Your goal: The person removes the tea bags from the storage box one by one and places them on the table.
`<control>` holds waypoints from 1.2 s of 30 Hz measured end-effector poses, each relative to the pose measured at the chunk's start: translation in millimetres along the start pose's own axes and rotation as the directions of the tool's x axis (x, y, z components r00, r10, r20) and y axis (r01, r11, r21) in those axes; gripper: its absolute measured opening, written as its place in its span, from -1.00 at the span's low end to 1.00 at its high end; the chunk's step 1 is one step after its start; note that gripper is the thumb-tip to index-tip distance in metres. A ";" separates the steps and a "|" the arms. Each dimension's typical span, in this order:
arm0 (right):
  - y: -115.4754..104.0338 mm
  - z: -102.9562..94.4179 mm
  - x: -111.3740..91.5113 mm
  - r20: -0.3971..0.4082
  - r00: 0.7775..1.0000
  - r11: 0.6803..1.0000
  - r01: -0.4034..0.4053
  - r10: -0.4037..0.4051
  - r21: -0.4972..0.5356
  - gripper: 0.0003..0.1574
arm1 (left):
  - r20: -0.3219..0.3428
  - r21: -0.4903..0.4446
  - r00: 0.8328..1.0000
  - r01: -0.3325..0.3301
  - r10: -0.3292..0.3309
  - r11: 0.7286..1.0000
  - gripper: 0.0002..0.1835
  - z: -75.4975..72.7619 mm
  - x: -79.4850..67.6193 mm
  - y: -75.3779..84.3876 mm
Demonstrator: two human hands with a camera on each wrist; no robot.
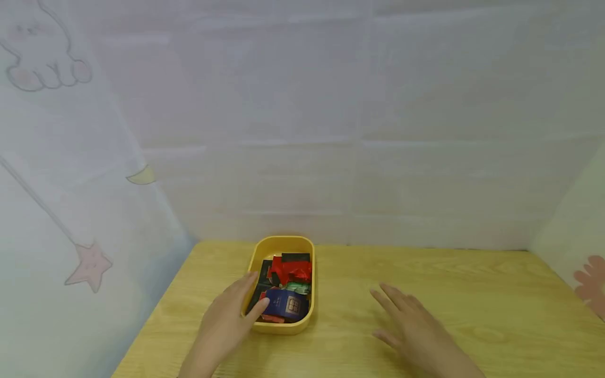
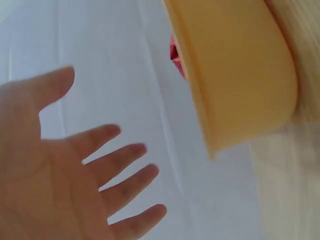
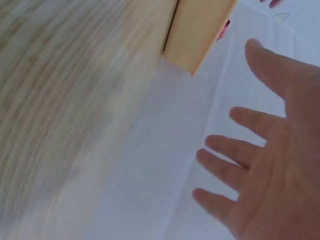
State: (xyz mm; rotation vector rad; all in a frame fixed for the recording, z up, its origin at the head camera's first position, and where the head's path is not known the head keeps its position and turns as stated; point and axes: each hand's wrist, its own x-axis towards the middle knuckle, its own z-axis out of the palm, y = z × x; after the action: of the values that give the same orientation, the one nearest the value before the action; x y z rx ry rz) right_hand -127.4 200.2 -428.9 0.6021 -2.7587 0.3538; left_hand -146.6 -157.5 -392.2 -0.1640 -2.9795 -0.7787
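A yellow plastic bin (image 1: pixel 282 329) with rounded corners stands on the wooden table, filled with small packets. On top lies a dark blue packet (image 1: pixel 286 304) with a gold square mark; red packets (image 1: pixel 292 269), black packets (image 1: pixel 266 273) and a green packet (image 1: pixel 299 287) lie behind or beside it. My left hand (image 1: pixel 227 317) hovers by the bin's left side with fingers spread; in the left wrist view it is apart from the bin wall (image 2: pixel 240 75) and holds nothing. Over the table to the right, my right hand (image 1: pixel 416 331) has its fingers extended and its palm bare.
The pale wooden table (image 1: pixel 454 278) reaches back to a white sheet (image 1: pixel 359 131) hung as a wall. Side sheets carry printed drawings, among them a pink star (image 1: pixel 90 266) at left and a red flower (image 1: pixel 593 283) at right.
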 end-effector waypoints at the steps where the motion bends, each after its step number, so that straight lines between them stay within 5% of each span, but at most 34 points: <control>1: -1.9 0.3 1.6 -0.002 1.000 1.000 0.008 -0.008 0.008 -0.09 | -0.004 -0.039 1.000 0.022 -0.022 0.999 -0.08 -0.7 0.7 -3.2; 6: -10.9 3.9 13.1 -0.011 0.998 0.997 0.065 -0.065 0.035 -0.10 | 0.005 -0.310 0.997 0.079 -0.081 0.947 -0.16 0.9 7.0 -17.5; 13: -19.3 9.0 33.6 0.054 0.992 0.986 0.106 -0.114 0.129 -0.16 | 0.023 -0.621 0.996 0.078 -0.082 0.779 -0.30 10.4 16.2 -24.5; 23: -38.9 10.7 64.0 0.136 0.972 0.972 0.171 -0.194 0.162 -0.15 | 0.117 -0.789 0.982 0.182 -0.148 0.587 -0.20 16.6 27.9 -34.8; 30: -58.7 12.6 88.3 0.200 0.958 0.964 0.166 -0.208 0.206 -0.18 | 0.141 -0.885 0.964 0.224 -0.224 0.408 -0.30 25.5 25.5 -43.2; 36: -80.1 18.2 109.0 0.243 0.948 0.954 0.135 -0.203 0.269 -0.19 | 0.158 -0.905 0.956 0.241 -0.247 0.350 -0.28 35.4 28.2 -43.9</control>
State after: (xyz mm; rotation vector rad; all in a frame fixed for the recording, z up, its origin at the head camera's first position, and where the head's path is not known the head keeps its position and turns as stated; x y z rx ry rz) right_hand -191.3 84.3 -395.5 1.0147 -2.9085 0.6276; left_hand -180.7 -175.7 -441.9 0.2727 -2.1361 -2.3963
